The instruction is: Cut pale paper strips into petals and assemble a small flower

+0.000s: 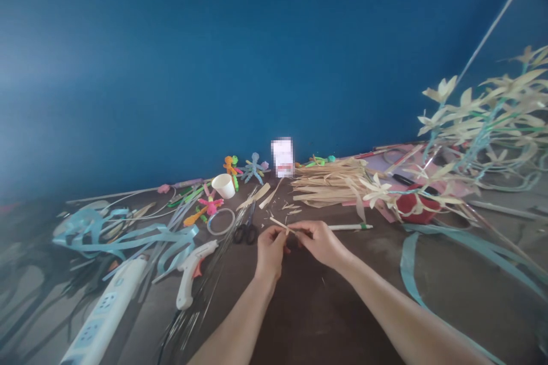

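Observation:
Both of my hands meet above the dark tabletop, in the middle of the head view. A narrow, pale strip [279, 222] passes between them, its upper end sticking out to the left. My left hand [270, 245] is closed on it in a pinch. From the other side, my right hand [317, 239] grips the same strip with thumb and fingers, partly hiding it. Just beyond the hands lie small pale scraps [291, 207]. A white stick [351, 227] with a green band lies beside my right hand. Black-handled scissors [245, 232] rest left of my left hand.
On the left are a white glue gun [188, 279], thin metal wires [201, 285], a power strip [107, 302], blue ribbon [149, 234] and a paper cup [223, 186]. Dried husk-like strips [329, 182] lie behind. Pale artificial flowers [471, 114] rise at right, before a blue wall [274, 57].

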`<state>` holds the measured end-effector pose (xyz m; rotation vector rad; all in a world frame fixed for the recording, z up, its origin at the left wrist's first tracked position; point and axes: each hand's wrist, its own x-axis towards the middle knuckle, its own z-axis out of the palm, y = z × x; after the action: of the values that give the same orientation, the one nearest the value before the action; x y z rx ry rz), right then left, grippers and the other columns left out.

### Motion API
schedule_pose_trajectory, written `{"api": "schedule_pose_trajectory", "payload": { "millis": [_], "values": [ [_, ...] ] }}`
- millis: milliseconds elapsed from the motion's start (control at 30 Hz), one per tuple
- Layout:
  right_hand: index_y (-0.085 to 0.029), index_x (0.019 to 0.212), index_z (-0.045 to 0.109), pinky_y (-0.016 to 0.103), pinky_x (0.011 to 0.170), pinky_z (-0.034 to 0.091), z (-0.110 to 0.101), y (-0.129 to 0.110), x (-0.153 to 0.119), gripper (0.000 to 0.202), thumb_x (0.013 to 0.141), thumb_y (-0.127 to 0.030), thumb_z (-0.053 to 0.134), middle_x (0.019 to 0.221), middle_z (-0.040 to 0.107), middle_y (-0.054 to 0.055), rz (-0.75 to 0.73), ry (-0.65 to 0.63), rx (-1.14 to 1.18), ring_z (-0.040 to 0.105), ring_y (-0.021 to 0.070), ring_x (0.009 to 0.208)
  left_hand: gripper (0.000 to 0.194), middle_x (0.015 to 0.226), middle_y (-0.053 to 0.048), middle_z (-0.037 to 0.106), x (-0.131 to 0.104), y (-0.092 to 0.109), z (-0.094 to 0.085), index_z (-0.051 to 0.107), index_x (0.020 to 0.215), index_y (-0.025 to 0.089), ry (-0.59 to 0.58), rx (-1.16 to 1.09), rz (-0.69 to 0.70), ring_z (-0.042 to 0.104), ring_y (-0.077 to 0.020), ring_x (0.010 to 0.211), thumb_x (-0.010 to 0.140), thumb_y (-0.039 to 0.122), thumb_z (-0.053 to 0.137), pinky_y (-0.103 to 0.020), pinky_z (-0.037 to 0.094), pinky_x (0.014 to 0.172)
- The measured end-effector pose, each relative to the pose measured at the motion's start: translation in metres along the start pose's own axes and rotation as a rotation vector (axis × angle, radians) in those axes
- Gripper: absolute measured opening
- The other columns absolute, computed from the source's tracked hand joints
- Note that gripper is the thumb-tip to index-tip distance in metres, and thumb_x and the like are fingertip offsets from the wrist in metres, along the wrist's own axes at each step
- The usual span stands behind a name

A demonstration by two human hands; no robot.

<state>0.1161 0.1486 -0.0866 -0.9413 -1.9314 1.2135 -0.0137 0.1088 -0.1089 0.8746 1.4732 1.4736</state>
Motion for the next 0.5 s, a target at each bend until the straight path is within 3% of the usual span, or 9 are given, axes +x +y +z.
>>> {"api": "schedule_pose_trajectory", "payload": {
  "millis": [167, 367, 500],
  "values": [
    [-0.024, 0.104, 0.057, 0.026, 0.079, 0.041, 0.006, -0.011, -0.007, 0.033, 0.078, -0.014, 0.04, 0.093, 0.064, 0.003, -0.166, 0.097, -0.344, 0.058, 0.0162, 0.087, 0.015, 0.047, 0.005, 0.041, 0.002, -0.002, 0.003, 0.049, 0.053, 0.013, 0.045, -0.093, -0.032, 0.036, -0.0042, 0.039, 0.064, 0.023, 0.054, -0.016, 0.032, 0.036],
    [-0.023, 0.107, 0.054, 0.025, 0.08, 0.041, 0.0, -0.01, -0.005, 0.035, 0.078, -0.012, 0.04, 0.094, 0.063, 0.004, -0.208, 0.153, -0.561, 0.057, 0.0156, 0.088, 0.016, 0.044, 0.005, 0.043, 0.0, -0.002, 0.005, 0.047, 0.049, 0.014, 0.055, -0.125, -0.069, 0.037, -0.0046, 0.037, 0.06, 0.022, 0.056, -0.016, 0.03, 0.034],
    [-0.023, 0.104, 0.055, 0.024, 0.078, 0.041, -0.019, 0.002, 0.002, 0.03, 0.079, -0.017, 0.039, 0.097, 0.062, 0.003, -0.162, 0.335, -0.609, 0.058, 0.0156, 0.087, 0.013, 0.047, 0.004, 0.047, 0.002, -0.001, -0.002, 0.053, 0.054, 0.013, 0.069, -0.065, -0.083, 0.038, -0.0047, 0.036, 0.061, 0.024, 0.055, -0.016, 0.03, 0.034]
  ]
}}
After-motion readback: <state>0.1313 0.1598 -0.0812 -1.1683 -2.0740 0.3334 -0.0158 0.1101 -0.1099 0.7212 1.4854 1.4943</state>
